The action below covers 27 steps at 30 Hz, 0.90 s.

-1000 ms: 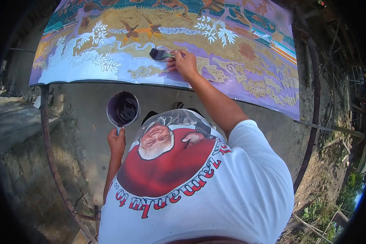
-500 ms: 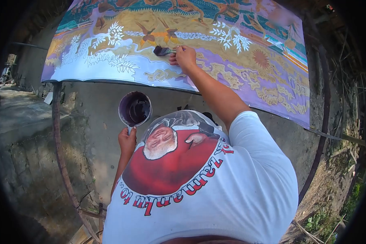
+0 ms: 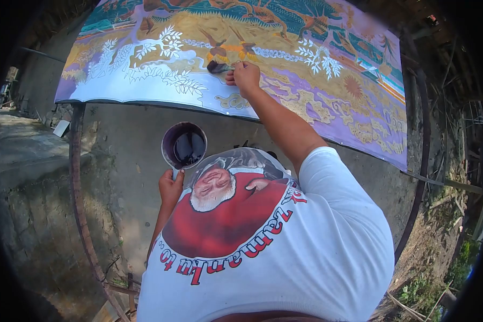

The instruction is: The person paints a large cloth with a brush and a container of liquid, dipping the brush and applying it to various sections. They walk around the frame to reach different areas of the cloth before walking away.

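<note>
My right hand is closed around the handle of a paintbrush. Its dark, wet-looking bristles point left and lie against a painted cloth, just below two small bird figures. Leaves, clouds and animals cover this cloth in tan, teal and purple, with pale unpainted parts near its front edge. Lower left, my left hand grips the short pale handle of a round dipper holding dark purple liquid. The dipper hangs clear of the cloth's front edge.
The cloth is stretched on a frame, with a curved pole on the left and another pole on the right. Concrete ground lies underneath. Green plants and dry sticks are at lower right.
The brush has moved left relative to the cloth's bird figures. My view has shifted, so the cloth's pattern appears farther right. My left hand still holds the dipper.
</note>
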Each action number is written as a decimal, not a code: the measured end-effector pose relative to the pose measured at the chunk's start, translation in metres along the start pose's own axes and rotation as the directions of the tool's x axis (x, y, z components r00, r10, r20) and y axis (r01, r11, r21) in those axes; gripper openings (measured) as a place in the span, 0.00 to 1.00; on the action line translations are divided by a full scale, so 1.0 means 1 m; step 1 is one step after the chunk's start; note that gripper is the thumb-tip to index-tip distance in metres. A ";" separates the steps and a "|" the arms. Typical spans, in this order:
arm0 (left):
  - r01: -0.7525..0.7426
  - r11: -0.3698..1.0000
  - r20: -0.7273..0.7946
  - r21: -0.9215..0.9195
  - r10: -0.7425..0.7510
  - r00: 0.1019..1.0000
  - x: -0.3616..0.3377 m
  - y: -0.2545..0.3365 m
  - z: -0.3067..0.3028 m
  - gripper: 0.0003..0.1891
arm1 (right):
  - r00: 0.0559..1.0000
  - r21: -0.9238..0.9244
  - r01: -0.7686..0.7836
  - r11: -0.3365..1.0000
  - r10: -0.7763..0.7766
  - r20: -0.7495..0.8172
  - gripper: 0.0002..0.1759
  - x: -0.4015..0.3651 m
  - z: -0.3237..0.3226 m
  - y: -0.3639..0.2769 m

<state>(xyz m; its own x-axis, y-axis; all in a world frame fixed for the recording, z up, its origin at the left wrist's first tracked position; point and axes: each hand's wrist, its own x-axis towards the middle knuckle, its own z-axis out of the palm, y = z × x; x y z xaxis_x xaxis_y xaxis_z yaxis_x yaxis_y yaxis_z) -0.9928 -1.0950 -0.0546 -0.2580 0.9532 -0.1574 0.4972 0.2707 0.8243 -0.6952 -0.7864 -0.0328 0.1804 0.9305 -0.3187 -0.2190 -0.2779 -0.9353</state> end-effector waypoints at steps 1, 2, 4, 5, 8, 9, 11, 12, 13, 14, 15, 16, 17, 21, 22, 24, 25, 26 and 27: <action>-0.017 1.000 0.011 0.011 0.017 1.000 0.005 -0.002 -0.003 0.25 | 0.999 -0.014 -0.003 1.000 0.003 0.048 0.17 -0.005 0.009 0.000; -0.025 1.000 0.022 0.007 0.025 0.999 0.009 -0.003 -0.007 0.25 | 0.996 -0.028 -0.006 1.000 0.008 0.093 0.17 -0.009 0.016 -0.001; -0.031 0.998 0.047 0.054 0.028 0.999 0.016 -0.001 -0.013 0.25 | 0.990 -0.024 -0.048 0.999 0.051 0.135 0.17 -0.020 0.023 -0.003; -0.038 0.998 0.057 0.047 0.036 0.998 0.021 -0.001 -0.013 0.25 | 0.977 -0.019 -0.094 0.995 0.096 0.193 0.17 -0.024 0.025 -0.005; -0.083 0.994 0.073 0.074 0.078 0.994 0.033 -0.002 -0.019 0.25 | 0.994 -0.038 -0.035 0.999 0.038 0.099 0.17 -0.020 0.006 -0.009; -0.067 0.997 0.077 0.042 0.063 0.995 0.035 0.003 -0.022 0.25 | 0.999 -0.060 -0.007 0.998 0.009 0.036 0.17 -0.020 -0.007 -0.010; -0.056 0.998 0.088 0.001 0.056 0.995 0.043 0.003 -0.027 0.25 | 0.998 -0.077 0.017 0.997 -0.021 -0.056 0.18 -0.022 -0.047 -0.015; -0.058 0.998 0.093 -0.006 0.058 0.994 0.047 -0.001 -0.030 0.24 | 0.993 -0.101 0.017 0.995 -0.028 -0.112 0.18 -0.026 -0.070 -0.019; -0.058 0.998 0.098 -0.013 0.059 0.993 0.049 -0.004 -0.032 0.23 | 0.985 -0.126 0.013 0.992 -0.034 -0.168 0.18 -0.035 -0.094 -0.022; -0.057 0.998 0.102 -0.023 0.059 0.993 0.051 -0.001 -0.035 0.23 | 0.974 -0.135 0.010 0.991 -0.040 -0.222 0.18 -0.046 -0.119 -0.025; -0.051 0.998 0.115 -0.034 0.055 0.992 0.052 0.005 -0.040 0.23 | 0.960 -0.142 0.005 0.990 -0.044 -0.275 0.18 -0.057 -0.144 -0.027; -0.048 0.998 0.128 -0.044 0.053 0.990 0.054 0.009 -0.046 0.22 | 0.938 -0.163 0.006 0.987 -0.062 -0.340 0.18 -0.069 -0.169 -0.028; -0.049 0.998 0.133 -0.050 0.055 0.990 0.056 0.011 -0.050 0.22 | 0.911 -0.183 0.006 0.983 -0.081 -0.405 0.17 -0.080 -0.193 -0.027; -0.058 0.998 0.165 -0.019 0.060 0.984 0.065 0.007 -0.061 0.21 | 0.872 -0.165 -0.030 0.986 -0.055 -0.486 0.17 -0.129 -0.243 -0.024; -0.054 0.998 0.177 -0.023 0.057 0.983 0.069 0.005 -0.064 0.22 | 0.875 -0.156 -0.054 0.986 -0.028 -0.483 0.17 -0.141 -0.240 -0.026; -0.075 0.997 0.203 0.016 0.070 0.977 0.075 0.002 -0.070 0.22 | 0.899 -0.183 -0.057 0.981 -0.029 -0.438 0.17 -0.162 -0.223 -0.033; -0.093 0.994 0.221 0.055 0.079 0.972 0.080 0.000 -0.073 0.23 | 0.923 -0.212 -0.057 0.976 -0.029 -0.384 0.17 -0.170 -0.208 -0.040; -0.102 0.993 0.231 0.059 0.086 0.969 0.084 -0.004 -0.076 0.23 | 0.919 -0.204 -0.057 0.977 -0.028 -0.394 0.17 -0.176 -0.189 -0.046; -0.136 0.986 0.249 0.095 0.109 0.962 0.089 -0.011 -0.078 0.23 | 0.949 -0.216 0.004 0.976 -0.072 -0.307 0.16 -0.182 -0.165 -0.052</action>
<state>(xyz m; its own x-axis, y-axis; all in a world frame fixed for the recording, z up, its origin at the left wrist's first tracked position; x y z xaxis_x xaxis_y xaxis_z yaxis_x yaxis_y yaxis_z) -1.0856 -1.0235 -0.0352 0.0121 0.9804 -0.1969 0.6043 0.1497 0.7826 -0.5584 -0.9809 0.0481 0.4817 0.8296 -0.2822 -0.0057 -0.3190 -0.9477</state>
